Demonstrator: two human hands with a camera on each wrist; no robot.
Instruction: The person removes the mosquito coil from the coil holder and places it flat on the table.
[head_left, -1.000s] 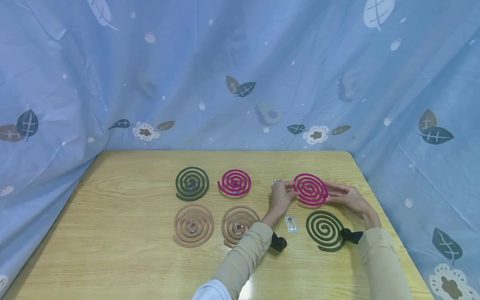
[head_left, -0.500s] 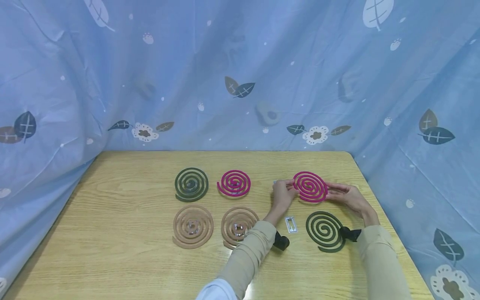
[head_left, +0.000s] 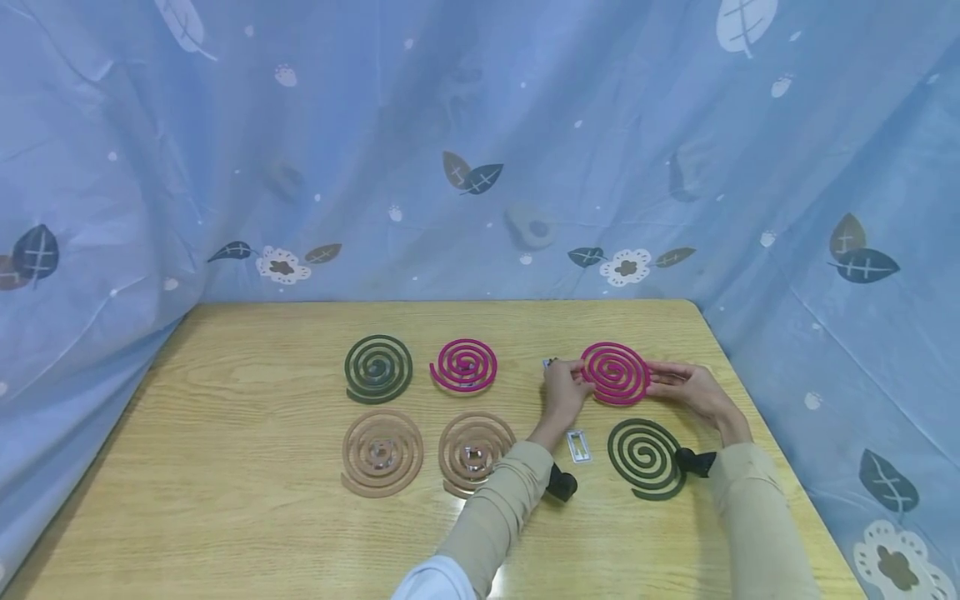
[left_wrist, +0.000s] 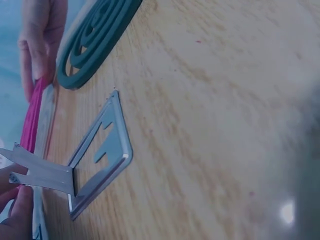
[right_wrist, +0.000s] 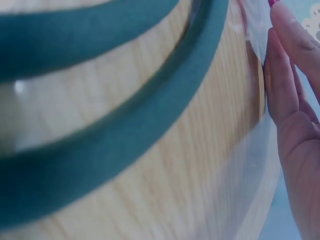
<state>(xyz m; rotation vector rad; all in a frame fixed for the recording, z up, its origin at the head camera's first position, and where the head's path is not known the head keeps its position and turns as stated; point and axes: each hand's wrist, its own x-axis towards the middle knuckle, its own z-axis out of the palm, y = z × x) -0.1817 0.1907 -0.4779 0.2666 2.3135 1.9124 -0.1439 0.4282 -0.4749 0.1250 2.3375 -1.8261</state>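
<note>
A pink mosquito coil (head_left: 615,374) is held between both hands at the table's right rear. My left hand (head_left: 561,393) pinches its left edge between thumb and fingers. From the opposite side, my right hand (head_left: 697,392) grips the right edge, its fingers extended along the rim. In front of the left hand lies a metal coil stand (left_wrist: 125,142), a flat frame with a raised tab (left_wrist: 47,174). A green mosquito coil (head_left: 647,454) lies nearest the right forearm; its curves fill the right wrist view. Another metal stand (head_left: 548,364) shows partly behind the left hand.
Left of the hands, a green coil (head_left: 378,369) and a pink coil (head_left: 465,365) stand behind two brown coils (head_left: 382,420), (head_left: 477,417); metal stands show at their centres. The left forearm overlaps one brown coil. A blue patterned curtain (head_left: 480,275) borders the table.
The pink coil in my hands has shifted slightly toward the back. Both hands keep hold of its edges. The whole head view has drifted a little, and the other coils stay put.
</note>
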